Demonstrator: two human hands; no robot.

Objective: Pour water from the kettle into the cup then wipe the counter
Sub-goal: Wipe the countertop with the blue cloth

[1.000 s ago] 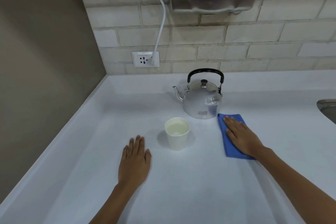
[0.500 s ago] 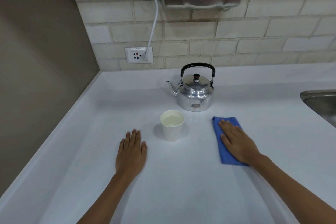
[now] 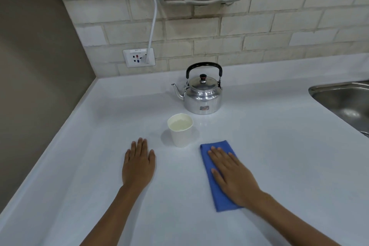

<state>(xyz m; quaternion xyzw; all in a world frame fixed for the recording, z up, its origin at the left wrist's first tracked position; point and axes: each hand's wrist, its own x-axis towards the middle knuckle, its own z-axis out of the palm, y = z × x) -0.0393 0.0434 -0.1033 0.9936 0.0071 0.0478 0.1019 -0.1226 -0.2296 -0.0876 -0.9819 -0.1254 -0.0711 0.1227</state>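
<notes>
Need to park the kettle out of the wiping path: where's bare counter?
Bare: the left stretch between wall edge and left hand, and the wide patch between cloth and sink. Crowded: kettle, cup, right hand cluster centrally.

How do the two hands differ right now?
The right hand lies flat on the blue cloth; the left hand lies flat on bare counter. The left sits left of the cup, the right to its right. Both are open, palms down.

White counter [image 3: 259, 146] carries kettle [image 3: 203, 96], paper cup [image 3: 181, 132], blue cloth [image 3: 216, 181]; both hands flat.
</notes>
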